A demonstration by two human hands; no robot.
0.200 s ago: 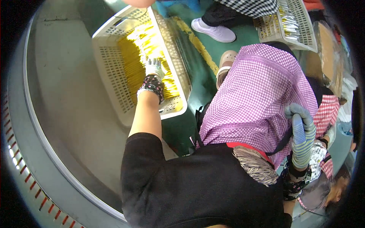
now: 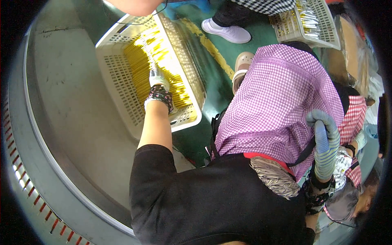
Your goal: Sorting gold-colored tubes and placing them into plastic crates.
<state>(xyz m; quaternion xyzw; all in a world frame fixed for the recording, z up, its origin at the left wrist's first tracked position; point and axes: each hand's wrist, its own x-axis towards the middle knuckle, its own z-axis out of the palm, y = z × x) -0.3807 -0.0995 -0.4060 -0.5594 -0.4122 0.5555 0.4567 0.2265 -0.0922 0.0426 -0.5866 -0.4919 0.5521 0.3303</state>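
My left hand [image 2: 158, 79], in a pale glove with a flowered cuff, reaches into a white slotted plastic basket [image 2: 116, 87]. It is among rows of thin, shiny yellow pieces [image 2: 141, 75] packed side by side; their kind cannot be made out. Bright glare and the turn of the hand hide its fingers. My right hand [image 2: 326, 143], in a grey and blue striped glove, is raised over the side of a purple checked apron [image 2: 281, 94]. Its fingers curl over toward the upright thumb, and nothing shows between them.
A curved grey metal surface [image 2: 69, 94] with a raised rim runs along the left. Beyond the apron stands another white basket [image 2: 326, 30] holding silver and gold pieces. A person's lilac shoe [image 2: 228, 32] is on the green floor. Another gloved worker is at the far right.
My left hand has turned and drawn slightly back toward me among the yellow pieces; its fingers, spread earlier, now show less. The right hand stays nearly still.
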